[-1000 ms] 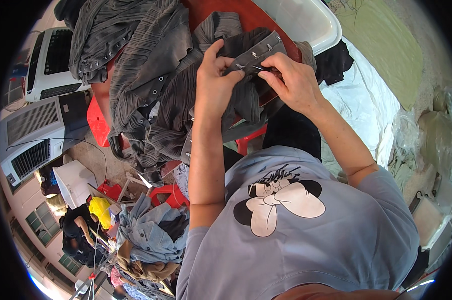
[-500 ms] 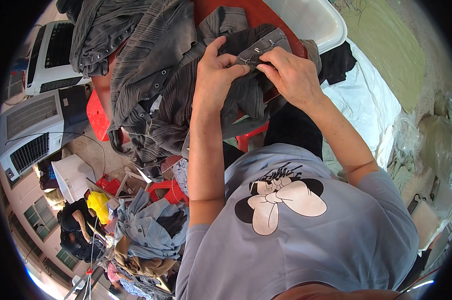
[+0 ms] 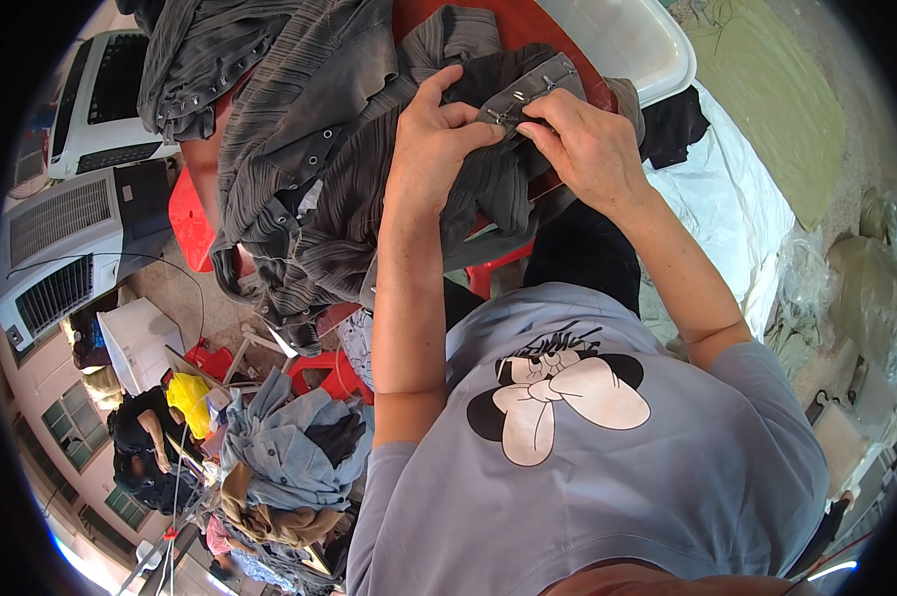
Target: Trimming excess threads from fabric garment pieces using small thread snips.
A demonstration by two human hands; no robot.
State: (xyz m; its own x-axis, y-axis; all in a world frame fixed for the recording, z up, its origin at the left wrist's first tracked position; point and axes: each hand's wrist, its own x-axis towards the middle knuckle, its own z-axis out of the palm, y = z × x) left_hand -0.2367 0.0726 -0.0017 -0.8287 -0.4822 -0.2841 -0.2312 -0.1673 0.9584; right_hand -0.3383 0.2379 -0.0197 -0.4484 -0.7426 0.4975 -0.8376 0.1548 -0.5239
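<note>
A dark grey ribbed garment (image 3: 354, 204) lies heaped before me, one edge lifted between my hands. That edge is a flat grey strip (image 3: 536, 81) with several small metal fasteners in a row. My left hand (image 3: 429, 144) is closed on the strip's near end, thumb pressed by a fastener and index finger raised. Beside it, my right hand (image 3: 596, 154) has thumb and index finger close together at the strip's lower edge. Whether its fingertips pinch the cloth or a fastener cannot be made out. Another dark grey flap with metal eyelets (image 3: 313, 160) lies to the left.
The garments lie on a red table (image 3: 528, 25), with a white plastic tub (image 3: 627, 45) at its far right. White sheeting (image 3: 732, 189) covers the floor on the right. Denim clothes (image 3: 295, 442) are piled at lower left, near a person in dark clothes (image 3: 143, 437).
My right fingertips have shifted slightly along the strip, away from my left thumb. The left hand keeps its hold. The whole view has shifted a little.
</note>
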